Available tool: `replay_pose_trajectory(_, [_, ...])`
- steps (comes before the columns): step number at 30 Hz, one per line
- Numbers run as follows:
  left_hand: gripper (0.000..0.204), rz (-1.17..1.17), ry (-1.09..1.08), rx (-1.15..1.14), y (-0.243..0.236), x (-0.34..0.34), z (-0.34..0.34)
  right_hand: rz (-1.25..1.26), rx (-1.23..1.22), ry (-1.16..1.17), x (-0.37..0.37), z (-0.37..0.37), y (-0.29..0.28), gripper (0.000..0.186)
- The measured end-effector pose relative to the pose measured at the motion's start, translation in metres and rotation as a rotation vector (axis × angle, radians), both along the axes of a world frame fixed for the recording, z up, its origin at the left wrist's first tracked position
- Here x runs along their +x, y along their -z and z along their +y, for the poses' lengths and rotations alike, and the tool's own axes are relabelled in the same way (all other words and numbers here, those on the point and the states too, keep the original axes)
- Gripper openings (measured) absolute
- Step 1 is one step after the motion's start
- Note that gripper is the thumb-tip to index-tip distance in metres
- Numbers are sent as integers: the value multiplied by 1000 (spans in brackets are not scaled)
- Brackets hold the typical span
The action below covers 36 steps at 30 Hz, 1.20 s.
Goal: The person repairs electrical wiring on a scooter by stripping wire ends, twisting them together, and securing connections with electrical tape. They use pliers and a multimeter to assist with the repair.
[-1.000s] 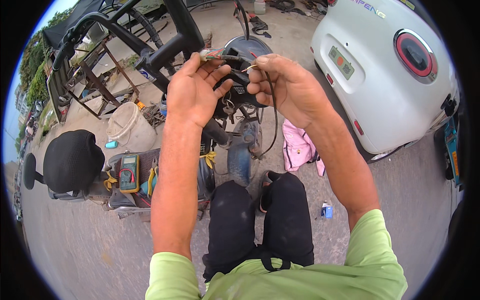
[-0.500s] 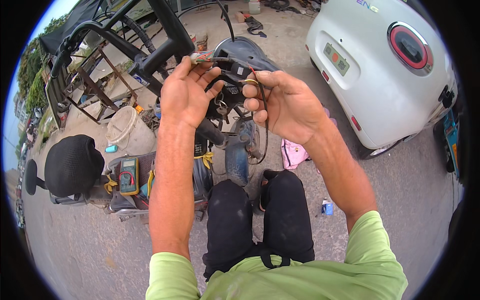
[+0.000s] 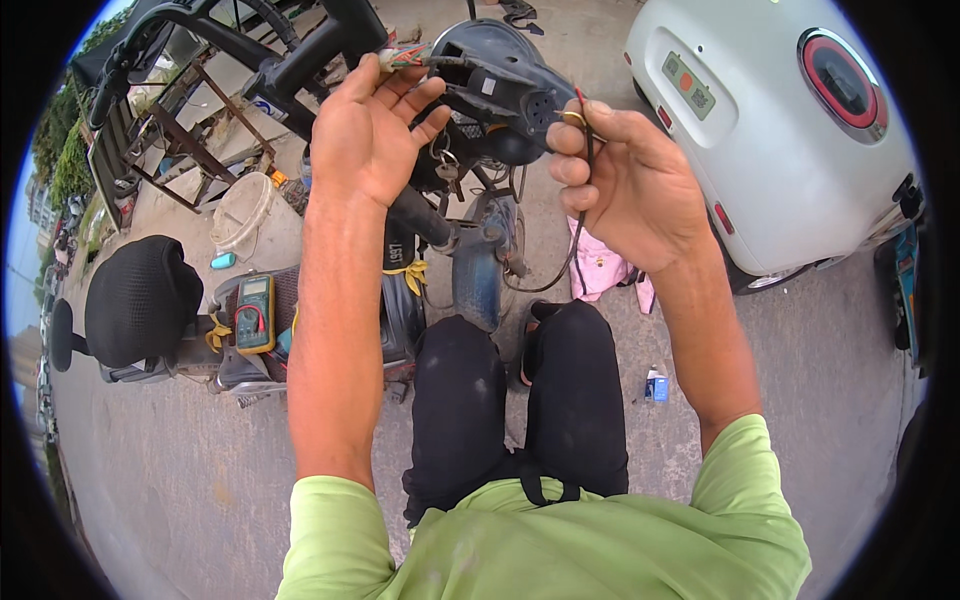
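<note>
Right hand (image 3: 640,182) is now sitting farther out from the left hand (image 3: 367,138) than half a second ago, carrying the black cable (image 3: 581,218) with it. More of the black housing (image 3: 487,86) is showing between them. Right is pinching the cable near its red wire (image 3: 579,95) and yellow wire (image 3: 571,117); left is pinching the white connector (image 3: 386,60), multicoloured wires (image 3: 412,56) attached, by the frame tube (image 3: 350,28). Meaning: cable and connector are sitting well apart, seemingly unjoined.
</note>
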<state>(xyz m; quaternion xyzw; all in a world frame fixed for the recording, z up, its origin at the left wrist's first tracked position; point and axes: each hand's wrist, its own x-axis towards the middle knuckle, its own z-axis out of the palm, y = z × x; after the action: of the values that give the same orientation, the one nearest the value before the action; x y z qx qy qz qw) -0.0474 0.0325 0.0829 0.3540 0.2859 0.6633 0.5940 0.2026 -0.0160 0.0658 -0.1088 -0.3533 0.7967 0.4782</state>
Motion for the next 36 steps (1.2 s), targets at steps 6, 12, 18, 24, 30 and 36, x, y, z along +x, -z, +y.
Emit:
replay_pose_trajectory(6, [37, 32, 38, 63, 7, -9, 4, 132, -62, 25, 33, -31, 32, 24])
replay_pose_trajectory(12, [33, 5, 181, 118, 16, -27, 19, 250, -134, 24, 56, -63, 71, 22])
replay_pose_trajectory(18, [31, 44, 155, 64, 25, -21, 6, 291, -213, 53, 64, -84, 99, 20])
replay_pose_trajectory(24, [32, 78, 114, 67, 27, -15, -1, 288, -281, 77, 65, -98, 117, 23])
replay_pose_trajectory(30, [32, 133, 73, 99, 28, -10, -2, 307, -331, 68, 62, -112, 130, 22])
replay_pose_trajectory(36, [31, 298, -50, 219, 47, 1, -6, 278, -403, 57, 57, -129, 144, 18])
